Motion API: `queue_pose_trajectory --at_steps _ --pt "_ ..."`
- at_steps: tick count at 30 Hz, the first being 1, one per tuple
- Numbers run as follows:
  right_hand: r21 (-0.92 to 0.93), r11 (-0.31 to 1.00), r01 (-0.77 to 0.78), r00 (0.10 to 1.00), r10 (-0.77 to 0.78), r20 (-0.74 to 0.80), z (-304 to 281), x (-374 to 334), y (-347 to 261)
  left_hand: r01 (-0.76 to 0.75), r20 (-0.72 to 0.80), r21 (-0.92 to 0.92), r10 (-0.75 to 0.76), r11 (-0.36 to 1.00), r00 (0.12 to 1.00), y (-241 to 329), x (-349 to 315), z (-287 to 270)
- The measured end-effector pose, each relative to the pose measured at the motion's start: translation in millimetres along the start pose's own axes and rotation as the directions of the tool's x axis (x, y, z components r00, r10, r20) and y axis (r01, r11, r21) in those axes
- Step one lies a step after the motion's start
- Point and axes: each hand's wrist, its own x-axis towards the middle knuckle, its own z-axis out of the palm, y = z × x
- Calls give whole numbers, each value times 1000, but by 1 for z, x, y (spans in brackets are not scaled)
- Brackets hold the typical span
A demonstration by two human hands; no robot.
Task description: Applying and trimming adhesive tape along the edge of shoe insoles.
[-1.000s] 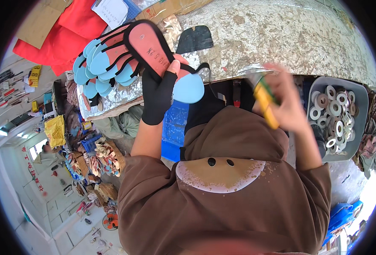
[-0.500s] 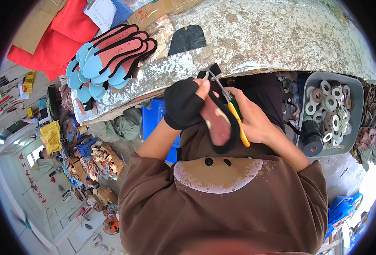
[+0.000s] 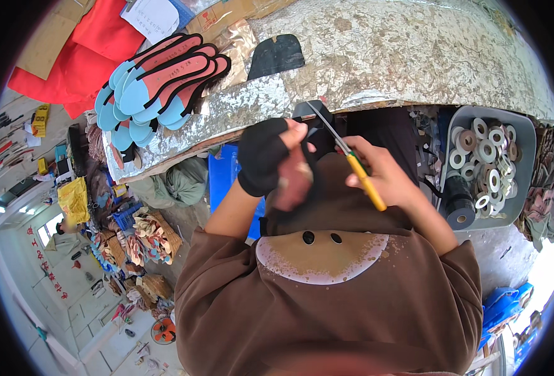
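Observation:
My left hand (image 3: 269,151), in a black fingerless glove, pinches a pink, black-edged insole (image 3: 291,183) between thumb and fingers. The insole hangs below the hand, its lower part blurred by motion. A black end piece (image 3: 313,109) sticks up past my fingertips at the bench edge. My bare right hand (image 3: 380,172) is closed round scissors (image 3: 366,182) with yellow and green handles. Their blades point up and left, the tips beside the black end piece; whether they touch it I cannot tell.
Several pink and light-blue insoles (image 3: 139,103) with black edging lie stacked on the worn bench (image 3: 408,50). A black rounded piece (image 3: 277,56) lies beside them. At right, a grey bin (image 3: 521,207) holds tape rolls. Red cloth (image 3: 57,88) drapes at far left.
My right hand and the scissors have moved right and slightly down, away from the insole. The insole has swung left and now looks blurred under my left hand.

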Motion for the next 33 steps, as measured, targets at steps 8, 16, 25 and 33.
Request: queue_pose_trajectory --at_steps 8,16,25,33 --pt "-501 845 -185 884 -79 -460 -122 8 -43 497 -155 -551 -667 670 729 1 -8 -19" --pt "-531 676 511 801 -598 9 -22 28 -57 609 -34 -487 -710 626 703 19 5 7" --pt "-311 895 319 922 -369 -115 -6 51 -29 687 170 -397 -687 608 706 -15 -17 10" --pt "-244 874 420 850 -473 -230 29 62 0 406 -280 -695 -744 594 607 -25 9 2"
